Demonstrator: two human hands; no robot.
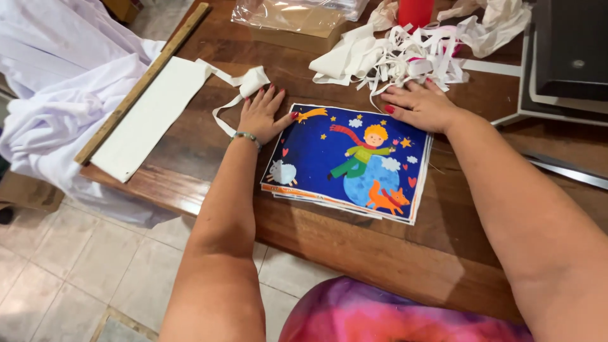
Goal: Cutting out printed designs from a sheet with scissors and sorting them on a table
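A stack of printed sheets (348, 161) lies on the wooden table (354, 247). The top sheet is dark blue with a cartoon child on a globe, a fox, a sheep and stars. My left hand (263, 115) rests flat at the stack's upper left corner, thumb touching the edge. On the stack's upper right corner my right hand (419, 104) lies flat, fingers spread toward a heap of white paper strips (405, 57). Neither hand grips anything.
A long wooden ruler (142, 82) and a white rectangular sheet (149, 117) lie at the left. White cloth (57, 82) hangs off the table's left end. A plastic-wrapped box (294, 22), a red cup (416, 11) and a dark machine (567, 50) stand at the back.
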